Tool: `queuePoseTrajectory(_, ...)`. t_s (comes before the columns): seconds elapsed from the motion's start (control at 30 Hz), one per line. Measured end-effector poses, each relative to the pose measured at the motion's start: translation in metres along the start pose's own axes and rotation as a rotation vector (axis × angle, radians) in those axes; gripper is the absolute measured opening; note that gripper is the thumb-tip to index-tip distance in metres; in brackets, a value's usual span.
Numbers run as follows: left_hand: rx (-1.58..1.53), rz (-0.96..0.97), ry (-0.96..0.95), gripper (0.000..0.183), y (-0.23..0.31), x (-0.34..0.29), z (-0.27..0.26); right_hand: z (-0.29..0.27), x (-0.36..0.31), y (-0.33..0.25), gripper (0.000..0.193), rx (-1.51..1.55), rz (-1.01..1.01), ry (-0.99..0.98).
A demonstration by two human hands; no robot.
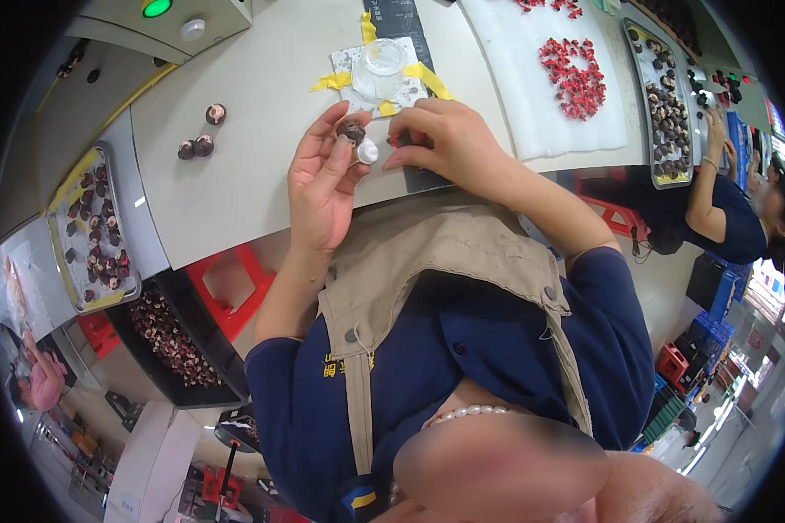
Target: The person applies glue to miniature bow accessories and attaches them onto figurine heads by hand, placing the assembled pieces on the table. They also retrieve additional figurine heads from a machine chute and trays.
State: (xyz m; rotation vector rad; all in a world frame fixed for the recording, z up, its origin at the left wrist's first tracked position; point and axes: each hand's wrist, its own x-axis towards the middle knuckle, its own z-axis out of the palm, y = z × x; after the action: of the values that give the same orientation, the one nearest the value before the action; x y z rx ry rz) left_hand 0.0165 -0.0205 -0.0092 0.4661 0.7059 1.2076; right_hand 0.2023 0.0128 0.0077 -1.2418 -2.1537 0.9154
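Upright in front of my chest, my left hand (321, 181) grips a small dark brown round piece (351, 132) between thumb and fingers. A glossy white round part (367, 152) sits just under it, by the same fingertips. Close by on the right, my right hand (452, 146) is closed in a pinch, and a trace of a small red piece (394, 139) shows at its fingertips. Beyond both hands stands a clear round tub (380, 71) on a speckled white plate (344, 63), held down with yellow tape.
Several brown-and-pink round pieces (203, 146) lie on the table's left. Small red pieces (576, 80) cover part of a white foam sheet (532, 122). Trays of brown pieces flank the table, left (133, 270) and right (685, 174). A co-worker (728, 205) sits at right.
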Motion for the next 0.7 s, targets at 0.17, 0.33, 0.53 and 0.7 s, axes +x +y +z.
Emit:
queuePoseTrajectory(0.17, -0.013, -0.013, -0.044, 0.033, -0.002, -0.002, 0.004, 0.007, 0.003, 0.004, 0.018, -0.228, -0.131, -0.073)
queuePoseTrajectory(0.33, -0.025, -0.020, -0.047, 0.035, -0.005, -0.002, 0.004, -0.015, 0.006, 0.001, 0.014, -0.147, -0.071, -0.115)
queuePoseTrajectory(0.53, -0.030, -0.064, -0.059, 0.035, -0.007, 0.002, 0.003, -0.032, 0.001, 0.004, 0.009, 0.304, 0.178, -0.054)
queuePoseTrajectory(0.7, -0.045, -0.093, -0.066, 0.034, -0.007, 0.004, 0.003, -0.038, 0.014, 0.002, 0.012, 0.572, 0.206, 0.071)
